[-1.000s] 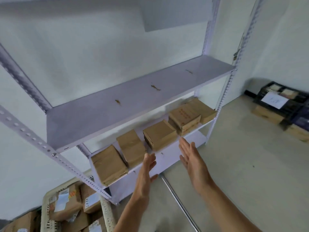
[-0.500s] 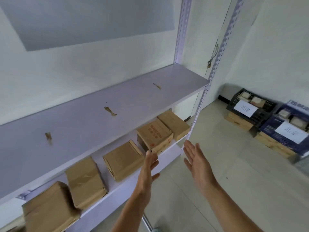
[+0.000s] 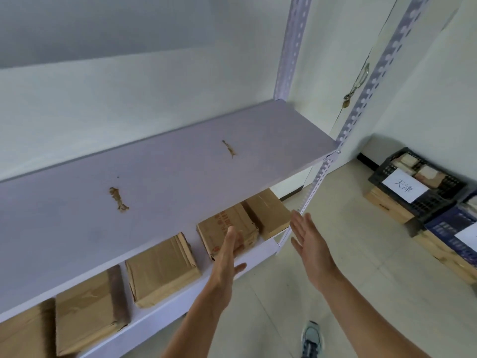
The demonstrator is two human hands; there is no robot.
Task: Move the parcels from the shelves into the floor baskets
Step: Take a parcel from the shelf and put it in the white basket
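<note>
I note both hands spread flat and empty, left hand (image 3: 227, 257) and right hand (image 3: 309, 244) flanking the printed parcel (image 3: 227, 228) near the lower shelf's (image 3: 260, 254) right front edge; risk: uneven palm squeeze lets it slip off that edge.

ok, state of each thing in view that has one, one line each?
left hand: open, empty, in front of the printed parcel
right hand: open, empty
upper shelf: no parcels, tape scraps only
lower shelf: five parcels lying flat
black basket: on floor, holds parcels, paper label
</note>
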